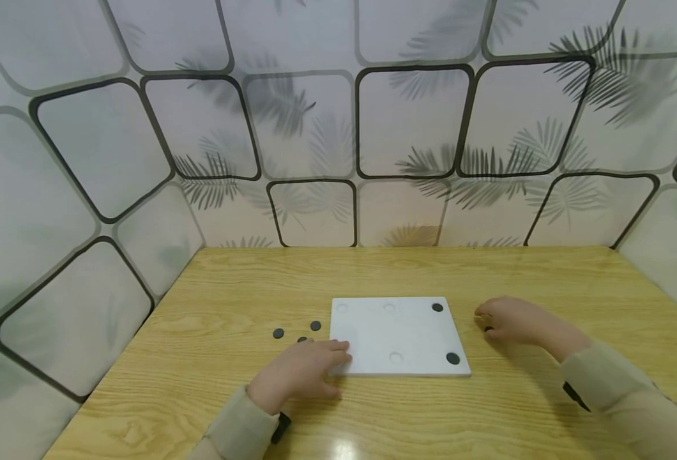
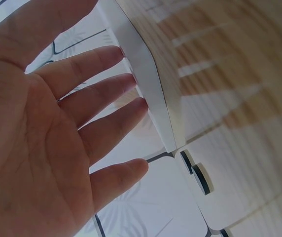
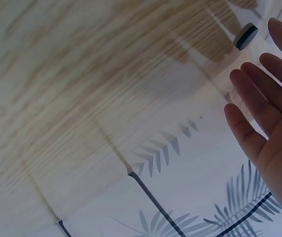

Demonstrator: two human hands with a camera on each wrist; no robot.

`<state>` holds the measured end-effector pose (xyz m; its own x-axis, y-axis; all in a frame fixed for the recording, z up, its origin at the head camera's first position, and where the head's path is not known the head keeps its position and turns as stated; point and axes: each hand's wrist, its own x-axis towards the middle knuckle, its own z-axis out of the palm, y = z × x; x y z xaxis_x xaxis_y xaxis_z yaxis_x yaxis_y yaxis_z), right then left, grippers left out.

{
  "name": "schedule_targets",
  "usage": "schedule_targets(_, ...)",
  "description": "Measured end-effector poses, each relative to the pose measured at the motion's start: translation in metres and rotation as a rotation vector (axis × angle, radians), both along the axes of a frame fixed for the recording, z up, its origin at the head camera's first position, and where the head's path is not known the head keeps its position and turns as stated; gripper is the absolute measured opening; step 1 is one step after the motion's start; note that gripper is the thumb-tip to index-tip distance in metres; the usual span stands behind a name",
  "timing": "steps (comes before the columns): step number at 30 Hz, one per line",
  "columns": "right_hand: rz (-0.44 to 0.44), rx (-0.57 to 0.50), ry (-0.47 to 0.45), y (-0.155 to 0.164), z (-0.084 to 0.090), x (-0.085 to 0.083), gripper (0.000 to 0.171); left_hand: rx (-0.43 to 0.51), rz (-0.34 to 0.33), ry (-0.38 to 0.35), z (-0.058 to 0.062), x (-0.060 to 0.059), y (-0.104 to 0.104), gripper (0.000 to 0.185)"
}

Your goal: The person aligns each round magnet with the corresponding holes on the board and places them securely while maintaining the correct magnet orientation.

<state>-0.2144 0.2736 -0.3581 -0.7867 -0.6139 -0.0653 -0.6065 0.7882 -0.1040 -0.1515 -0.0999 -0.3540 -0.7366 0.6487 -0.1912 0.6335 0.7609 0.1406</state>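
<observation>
A white board [image 1: 398, 335] lies flat on the wooden table [image 1: 430, 268]. Two black discs sit in its right-hand recesses [image 1: 437, 307] [image 1: 453, 358]; three other recesses are bare. My left hand [image 1: 329, 358] rests with straight fingers on the board's near left corner. In the left wrist view the left hand [image 2: 106, 108] is flat, its fingertips at the board's edge [image 2: 146, 74]. My right hand [image 1: 490, 316] hovers just right of the board, over a black disc [image 1: 488, 329]. The right wrist view shows straight fingers [image 3: 264, 94] near that disc [image 3: 246, 36], holding nothing.
Three loose black discs [image 1: 278, 333] [image 1: 315, 325] [image 1: 302, 339] lie on the table left of the board, close to my left hand. Patterned walls [image 1: 315, 128] close in the table at the back and on both sides.
</observation>
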Motion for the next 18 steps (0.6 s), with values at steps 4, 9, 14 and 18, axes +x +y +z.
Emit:
schedule_targets(4,-0.007,-0.01,-0.041,0.0022,-0.0038,-0.0007,0.016,0.002,-0.001,0.004,0.0003,0.0001,-0.0001,0.054)
schedule_targets(9,-0.005,-0.016,-0.056,0.005,-0.0072,0.0011,0.013,0.007,-0.003,0.005,0.0011,0.0008,-0.0007,0.054)
schedule_targets(14,0.0,-0.025,-0.044,0.0057,-0.0078,0.0016,0.014,0.013,-0.007,0.006,0.0013,0.0009,-0.0013,0.054)
schedule_targets(18,0.007,-0.036,-0.026,0.0044,-0.0075,0.0022,0.012,0.011,-0.011,0.01,0.0012,0.0015,-0.0013,0.054)
